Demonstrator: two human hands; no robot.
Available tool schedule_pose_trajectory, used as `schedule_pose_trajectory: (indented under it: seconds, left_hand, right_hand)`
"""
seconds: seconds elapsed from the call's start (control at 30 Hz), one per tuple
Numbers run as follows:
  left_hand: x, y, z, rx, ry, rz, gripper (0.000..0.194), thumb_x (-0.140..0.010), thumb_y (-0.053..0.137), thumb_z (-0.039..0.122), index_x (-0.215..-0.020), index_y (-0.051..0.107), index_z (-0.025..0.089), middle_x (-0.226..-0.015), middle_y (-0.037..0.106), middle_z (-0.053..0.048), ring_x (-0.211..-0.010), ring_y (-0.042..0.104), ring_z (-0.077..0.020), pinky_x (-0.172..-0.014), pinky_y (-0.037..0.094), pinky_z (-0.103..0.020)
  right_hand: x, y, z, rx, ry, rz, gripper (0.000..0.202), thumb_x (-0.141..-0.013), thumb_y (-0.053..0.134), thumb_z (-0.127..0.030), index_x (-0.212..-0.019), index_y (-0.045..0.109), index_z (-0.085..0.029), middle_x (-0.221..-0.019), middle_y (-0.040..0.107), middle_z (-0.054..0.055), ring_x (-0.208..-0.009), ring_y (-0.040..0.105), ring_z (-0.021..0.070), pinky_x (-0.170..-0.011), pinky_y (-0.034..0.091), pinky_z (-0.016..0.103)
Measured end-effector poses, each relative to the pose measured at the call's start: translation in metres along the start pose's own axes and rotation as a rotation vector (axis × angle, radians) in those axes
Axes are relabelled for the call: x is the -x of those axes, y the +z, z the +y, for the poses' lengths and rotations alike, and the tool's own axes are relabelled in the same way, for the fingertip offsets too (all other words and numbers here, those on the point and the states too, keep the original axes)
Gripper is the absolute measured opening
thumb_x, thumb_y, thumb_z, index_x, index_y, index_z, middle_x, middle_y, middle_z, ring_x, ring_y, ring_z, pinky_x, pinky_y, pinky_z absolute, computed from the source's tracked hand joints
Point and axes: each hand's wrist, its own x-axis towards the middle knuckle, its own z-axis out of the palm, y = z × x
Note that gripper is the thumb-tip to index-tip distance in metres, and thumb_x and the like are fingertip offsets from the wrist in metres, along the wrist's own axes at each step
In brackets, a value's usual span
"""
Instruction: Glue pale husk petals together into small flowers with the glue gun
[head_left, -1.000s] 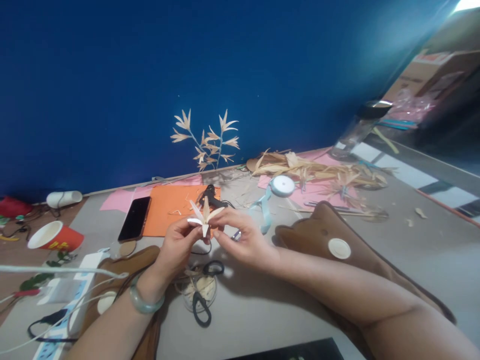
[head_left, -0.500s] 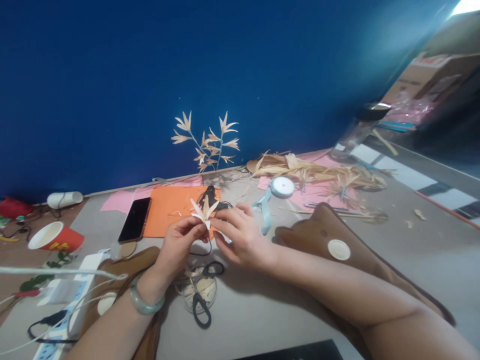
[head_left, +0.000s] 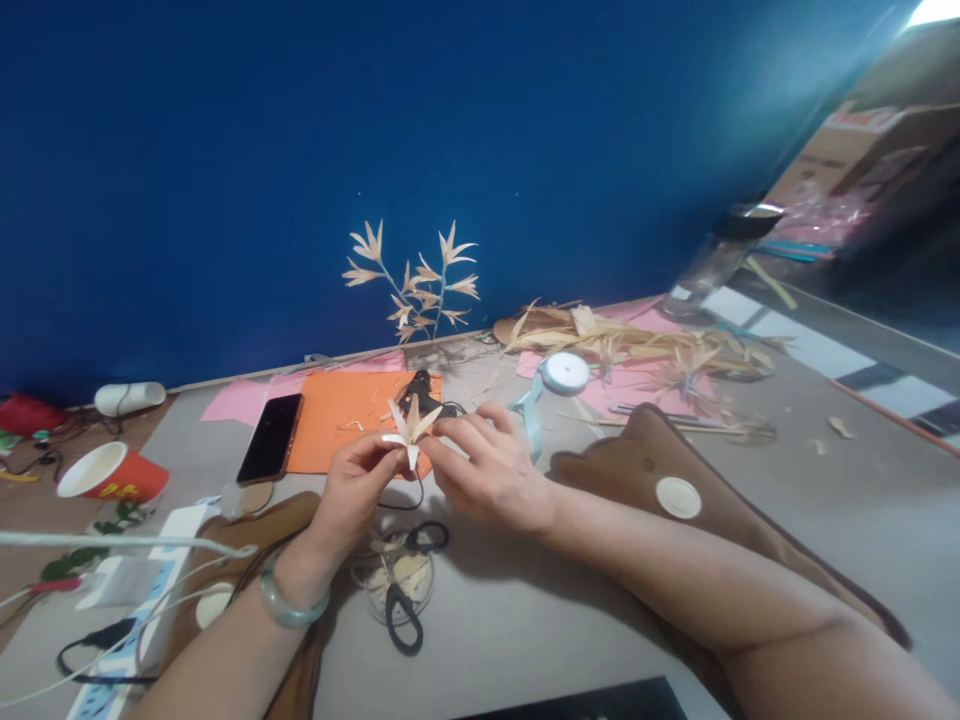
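Note:
Between my hands is a small pale flower [head_left: 412, 425] with pointed petals that look like dried husk. My left hand [head_left: 358, 487] pinches it from the left, thumb and fingers pressed together at its base. From the right, the fingertips of my right hand [head_left: 491, 470] close on its petals. Behind the flower a black glue gun [head_left: 420, 386] lies on an orange sheet [head_left: 330, 425]. Below my hands, black-handled scissors [head_left: 405, 620] rest across a round clear dish [head_left: 412, 577] of pale scraps.
A branch of similar flowers [head_left: 424, 290] stands against the blue wall. Right of it lie dried husks [head_left: 600, 335], a ribbon spool [head_left: 565, 373] and a brown bear-shaped mat [head_left: 675, 480]. To the left are a phone [head_left: 271, 440], a red paper cup [head_left: 120, 475] and a power strip [head_left: 161, 590].
The flower has turned slightly between my fingers, its petals more spread toward me. My right hand has shifted a little, with its fingers more bent. The other things have stayed in place.

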Motion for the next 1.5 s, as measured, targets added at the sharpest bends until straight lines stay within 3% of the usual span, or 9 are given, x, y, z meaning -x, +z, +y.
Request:
schedule_pose_trajectory:
  seconds: [0.13, 0.27, 0.4, 0.63, 1.13, 1.33, 1.5]
  left_hand:
    - [0.001, -0.002, -0.003, -0.017, 0.038, -0.049, 0.018, -0.076, 0.072, 0.030, -0.069, 0.066, 0.015, -0.063, 0.063, 0.000, -0.060, 0.059, -0.0112, -0.060, 0.047, -0.021]
    - [0.001, -0.003, -0.005, -0.026, 0.057, -0.059, 0.019, -0.075, 0.073, 0.031, -0.067, 0.066, 0.015, -0.065, 0.064, -0.001, -0.062, 0.058, -0.0113, -0.060, 0.045, -0.021]
    - [0.001, -0.003, -0.004, -0.026, 0.050, -0.059, 0.017, -0.073, 0.074, 0.031, -0.070, 0.068, 0.016, -0.065, 0.064, -0.001, -0.059, 0.057, -0.0115, -0.058, 0.045, -0.021]
    - [0.004, 0.002, 0.002, -0.028, 0.020, -0.054, 0.020, -0.067, 0.077, 0.033, -0.071, 0.068, 0.017, -0.066, 0.066, -0.002, -0.057, 0.057, -0.0133, -0.055, 0.045, -0.023]
    - [0.008, 0.010, 0.012, 0.077, -0.099, -0.014, 0.024, -0.065, 0.079, 0.029, -0.066, 0.060, 0.015, -0.053, 0.061, 0.001, -0.048, 0.054, -0.0106, -0.047, 0.042, -0.021]
    - [0.009, 0.009, 0.012, 0.142, -0.130, -0.034, 0.022, -0.067, 0.079, 0.028, -0.072, 0.061, 0.015, -0.055, 0.060, 0.003, -0.043, 0.051, -0.0075, -0.045, 0.042, -0.019]
    - [0.008, 0.003, 0.008, 0.138, -0.142, -0.088, 0.019, -0.070, 0.077, 0.027, -0.076, 0.062, 0.017, -0.059, 0.062, 0.001, -0.049, 0.057, -0.0106, -0.046, 0.044, -0.020]
  right_hand:
    - [-0.006, -0.001, -0.001, -0.223, 0.096, 0.096, 0.012, -0.082, 0.055, -0.012, -0.089, 0.063, -0.019, -0.095, 0.070, 0.006, -0.083, 0.062, 0.0176, -0.082, 0.036, 0.038]
    - [-0.012, -0.006, -0.003, -0.475, 0.296, 0.163, 0.004, -0.078, 0.064, -0.019, -0.081, 0.064, -0.020, -0.079, 0.069, 0.002, -0.073, 0.062, 0.0152, -0.077, 0.041, 0.035]
    - [-0.015, -0.013, -0.006, -0.676, 0.429, 0.170, 0.010, -0.074, 0.070, -0.021, -0.071, 0.061, -0.019, -0.073, 0.067, 0.001, -0.067, 0.059, 0.0130, -0.068, 0.044, 0.029]
    - [-0.018, -0.019, -0.010, -0.838, 0.604, 0.122, 0.014, -0.080, 0.061, -0.016, -0.067, 0.059, -0.018, -0.066, 0.064, -0.001, -0.064, 0.057, 0.0113, -0.063, 0.046, 0.025]
    - [-0.016, -0.019, -0.011, -0.892, 0.676, 0.072, 0.014, -0.079, 0.060, -0.017, -0.066, 0.055, -0.017, -0.064, 0.059, -0.001, -0.062, 0.053, 0.0102, -0.061, 0.045, 0.024]
    - [-0.015, -0.019, -0.010, -0.903, 0.668, 0.069, 0.013, -0.079, 0.059, -0.016, -0.066, 0.056, -0.017, -0.065, 0.060, -0.001, -0.062, 0.054, 0.0106, -0.061, 0.045, 0.024]
    - [-0.013, -0.016, -0.011, -0.905, 0.650, 0.083, 0.012, -0.077, 0.059, -0.014, -0.066, 0.055, -0.017, -0.066, 0.060, -0.001, -0.063, 0.054, 0.0106, -0.062, 0.045, 0.024]
